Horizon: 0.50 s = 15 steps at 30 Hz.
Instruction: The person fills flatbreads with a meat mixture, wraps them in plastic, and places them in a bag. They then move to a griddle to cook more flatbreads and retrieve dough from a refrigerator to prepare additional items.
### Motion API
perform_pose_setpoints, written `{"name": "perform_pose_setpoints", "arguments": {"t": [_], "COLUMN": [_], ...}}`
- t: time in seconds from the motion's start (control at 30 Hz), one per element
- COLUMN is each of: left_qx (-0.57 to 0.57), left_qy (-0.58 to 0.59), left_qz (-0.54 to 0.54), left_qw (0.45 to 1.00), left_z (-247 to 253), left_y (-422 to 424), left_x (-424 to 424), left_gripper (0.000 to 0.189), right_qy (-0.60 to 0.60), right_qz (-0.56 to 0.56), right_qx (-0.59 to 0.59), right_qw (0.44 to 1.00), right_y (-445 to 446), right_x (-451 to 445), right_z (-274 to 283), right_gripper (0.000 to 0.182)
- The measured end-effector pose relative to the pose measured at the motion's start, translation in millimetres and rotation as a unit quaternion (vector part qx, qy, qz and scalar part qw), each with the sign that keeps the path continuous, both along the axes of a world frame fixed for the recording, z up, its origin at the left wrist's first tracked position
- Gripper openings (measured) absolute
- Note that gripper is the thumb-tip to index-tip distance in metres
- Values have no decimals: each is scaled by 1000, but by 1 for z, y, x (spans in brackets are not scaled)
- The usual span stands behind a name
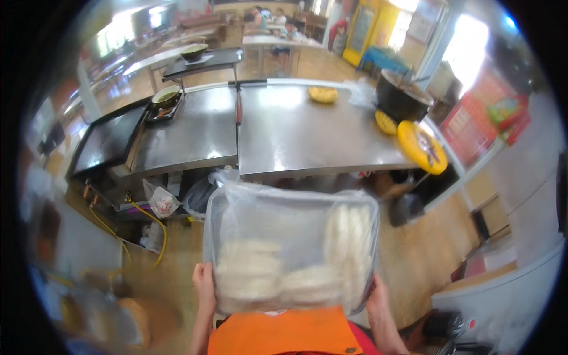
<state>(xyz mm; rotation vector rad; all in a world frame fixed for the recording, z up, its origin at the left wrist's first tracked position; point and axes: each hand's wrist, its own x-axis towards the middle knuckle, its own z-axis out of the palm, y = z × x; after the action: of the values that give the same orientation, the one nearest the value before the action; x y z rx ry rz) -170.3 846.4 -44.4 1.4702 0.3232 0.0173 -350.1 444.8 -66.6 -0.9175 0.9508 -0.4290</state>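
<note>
A rectangular tray (374, 248) wrapped in clear plastic film is held level in front of my orange apron (275, 333). My left hand (205, 279) grips its left side near the front corner, and my right hand (376, 295) grips the right side. Under the film lie several long pale pieces, perhaps dough (248, 268), packed along the front. More pale strips (348, 235) run along the right side. The film and motion blur hide their detail. Beyond the tray's far edge stands a stainless steel counter (284, 146).
On the counter's right are a dark pot (401, 97), a yellow plate (417, 148) and yellow round items (323, 94). A flat griddle (111, 135) is at the left, beside a bowl (166, 97). A yellow hose (162, 239) hangs low left. People (284, 26) sit at far tables.
</note>
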Motion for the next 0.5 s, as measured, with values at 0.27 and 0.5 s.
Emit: {"name": "perform_pose_setpoints", "arguments": {"t": [0.27, 0.5], "left_qx": [58, 105], "left_qy": [14, 19], "left_qz": [-6, 21], "left_qw": [998, 994], "left_z": [-2, -6], "left_y": [-61, -126], "left_x": [159, 298], "left_gripper": [22, 11], "right_qy": [40, -35], "right_qz": [26, 129], "right_qx": [48, 114], "right_qw": [998, 984], "right_y": [-57, -139], "right_x": [159, 350], "right_z": [13, 43], "right_gripper": [39, 37]}}
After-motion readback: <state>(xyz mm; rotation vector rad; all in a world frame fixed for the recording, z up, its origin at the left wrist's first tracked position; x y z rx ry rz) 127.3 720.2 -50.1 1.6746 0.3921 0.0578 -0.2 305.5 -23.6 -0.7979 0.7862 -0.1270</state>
